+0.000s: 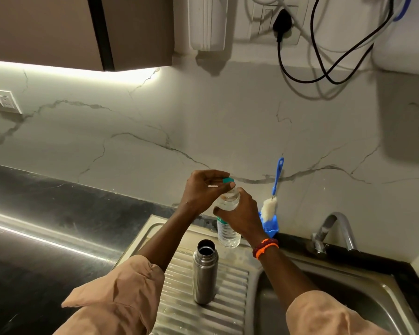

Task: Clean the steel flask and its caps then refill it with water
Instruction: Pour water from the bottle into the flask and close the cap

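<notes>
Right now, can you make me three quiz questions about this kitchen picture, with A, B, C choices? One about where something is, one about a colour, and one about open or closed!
1. Where does the steel flask stand?
A. On the ribbed draining board
B. Inside the sink bowl
C. On the black counter

2. What colour is the cap held by the left hand?
A. Red
B. Teal green
C. Yellow

3. Is the steel flask open or closed?
A. Closed with a cap
B. Open at the top
C. Lying on its side

Answers:
1. A, it stands upright on the ribbed draining board beside the sink.
2. B, a teal green cap shows at the fingertips, above the clear water bottle that the right hand grips.
3. B, its dark mouth shows with no cap on it.
</notes>
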